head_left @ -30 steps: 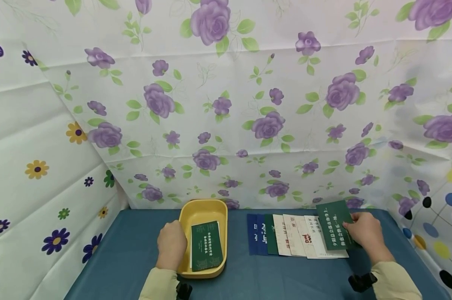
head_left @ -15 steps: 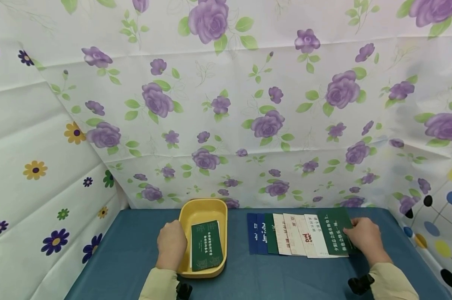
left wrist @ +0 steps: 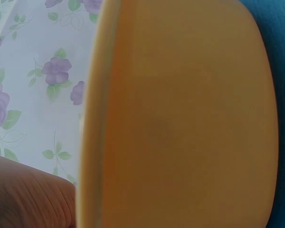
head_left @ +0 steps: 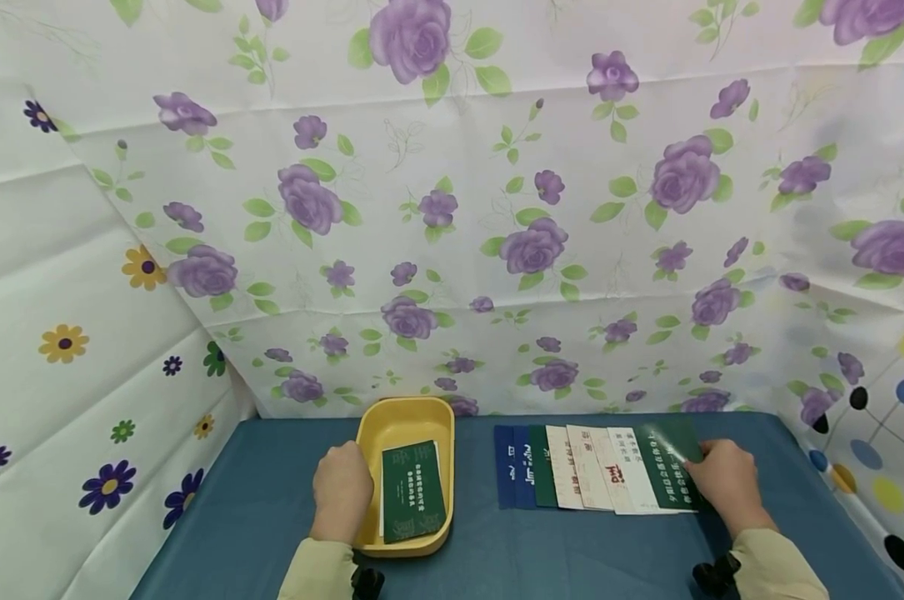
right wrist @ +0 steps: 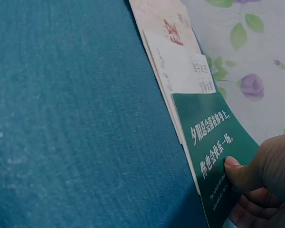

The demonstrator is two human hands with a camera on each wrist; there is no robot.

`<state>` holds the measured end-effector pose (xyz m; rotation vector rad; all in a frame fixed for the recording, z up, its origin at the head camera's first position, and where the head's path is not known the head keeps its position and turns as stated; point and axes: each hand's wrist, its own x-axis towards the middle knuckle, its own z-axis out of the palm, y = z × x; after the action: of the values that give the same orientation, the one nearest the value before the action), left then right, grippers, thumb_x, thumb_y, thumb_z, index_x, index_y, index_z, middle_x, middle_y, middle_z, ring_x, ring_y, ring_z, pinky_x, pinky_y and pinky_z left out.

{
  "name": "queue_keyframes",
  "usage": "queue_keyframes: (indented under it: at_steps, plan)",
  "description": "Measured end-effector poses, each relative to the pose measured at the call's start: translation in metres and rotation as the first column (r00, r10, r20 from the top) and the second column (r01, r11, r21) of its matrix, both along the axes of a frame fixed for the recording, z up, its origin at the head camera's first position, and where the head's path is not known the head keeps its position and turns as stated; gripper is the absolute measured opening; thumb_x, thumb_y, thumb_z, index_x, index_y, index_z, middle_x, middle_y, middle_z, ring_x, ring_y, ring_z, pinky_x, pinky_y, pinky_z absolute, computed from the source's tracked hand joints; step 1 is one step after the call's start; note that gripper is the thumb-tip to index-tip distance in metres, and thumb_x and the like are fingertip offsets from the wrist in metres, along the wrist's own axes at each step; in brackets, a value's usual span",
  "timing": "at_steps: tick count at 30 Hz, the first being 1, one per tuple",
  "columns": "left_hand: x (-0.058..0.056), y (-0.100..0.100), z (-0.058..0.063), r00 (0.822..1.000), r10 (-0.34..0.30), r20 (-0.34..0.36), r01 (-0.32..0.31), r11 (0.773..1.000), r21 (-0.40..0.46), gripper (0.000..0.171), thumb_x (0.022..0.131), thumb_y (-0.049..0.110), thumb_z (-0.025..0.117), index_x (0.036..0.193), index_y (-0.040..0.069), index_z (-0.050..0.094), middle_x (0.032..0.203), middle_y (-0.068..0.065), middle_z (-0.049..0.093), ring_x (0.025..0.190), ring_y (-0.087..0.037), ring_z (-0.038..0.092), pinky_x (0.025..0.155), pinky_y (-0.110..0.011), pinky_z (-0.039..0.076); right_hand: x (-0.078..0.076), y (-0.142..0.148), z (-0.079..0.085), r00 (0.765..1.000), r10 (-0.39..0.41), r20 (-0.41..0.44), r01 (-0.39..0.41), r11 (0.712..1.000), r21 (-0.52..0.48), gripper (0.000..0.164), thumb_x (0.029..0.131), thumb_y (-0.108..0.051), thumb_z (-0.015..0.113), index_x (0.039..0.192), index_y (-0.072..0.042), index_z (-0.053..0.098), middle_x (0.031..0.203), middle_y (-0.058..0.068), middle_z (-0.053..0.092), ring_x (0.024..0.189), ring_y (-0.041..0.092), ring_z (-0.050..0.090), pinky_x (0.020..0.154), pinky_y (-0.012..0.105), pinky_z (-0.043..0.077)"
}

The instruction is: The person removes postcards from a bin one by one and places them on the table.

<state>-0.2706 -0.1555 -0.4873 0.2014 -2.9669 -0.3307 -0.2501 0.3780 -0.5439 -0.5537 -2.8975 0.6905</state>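
At the right end of an overlapping row, a green card [head_left: 667, 467] with white writing lies over the edge of a white card [head_left: 630, 475]. My right hand [head_left: 727, 485] pinches its right side, the thumb [right wrist: 235, 171] on the printed face and the other fingers curled beneath in the right wrist view. My left hand [head_left: 342, 490] grips the left rim of a yellow plastic tray [head_left: 449, 475], whose outer wall [left wrist: 190, 114] fills much of the left wrist view. Inside the tray another green card [head_left: 412, 492] rests on a white one.
Leftward along the row come cream cards with red print [head_left: 591, 471], a dark green card [head_left: 544, 492] and blue cards [head_left: 506, 483]. Beneath is a blue tablecloth [head_left: 549, 558]. A flowered sheet [head_left: 481, 350] hangs behind the table's back edge.
My right hand has come down with the green card, which was tilted and raised and now lies in line with the row. The left hand and tray stay in place.
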Motion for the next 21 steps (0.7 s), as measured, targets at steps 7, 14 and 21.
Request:
queue_keyframes:
  at_steps: [7,14,21]
  plan:
    - [-0.0001,-0.0007,0.0005,1.0,0.003,0.0,-0.003,1.0,0.004,0.006,0.085,-0.001,0.057,0.081,-0.004,0.06,0.063,-0.014,0.054,0.052,-0.027,0.056,0.043,-0.038,0.045,-0.0012,-0.0038,0.0019,1.0,-0.004,-0.004,0.004,1.0,0.017,0.042,0.081,-0.016,0.068,0.109,0.014,0.057,0.096,0.029,0.058,0.07,0.033,0.058,0.054,0.042,0.047]
    - [0.0,-0.0013,-0.001,1.0,-0.006,-0.004,0.006,1.0,0.006,0.005,0.084,0.0,0.058,0.08,-0.003,0.06,0.062,-0.013,0.053,0.052,-0.027,0.056,0.042,-0.037,0.044,-0.0007,-0.0045,-0.0007,1.0,-0.026,-0.002,0.026,0.999,0.03,0.039,0.08,-0.017,0.068,0.106,0.011,0.059,0.094,0.028,0.059,0.073,0.035,0.057,0.056,0.043,0.046]
    - [-0.0015,-0.0014,-0.003,1.0,-0.003,-0.012,0.003,1.0,0.0,0.005,0.084,0.0,0.058,0.08,-0.003,0.06,0.063,-0.013,0.054,0.053,-0.027,0.056,0.042,-0.038,0.044,-0.0001,-0.0049,-0.003,1.0,-0.031,-0.004,0.031,0.999,0.042,0.041,0.08,-0.018,0.068,0.107,0.012,0.059,0.096,0.029,0.058,0.073,0.035,0.057,0.054,0.042,0.047]
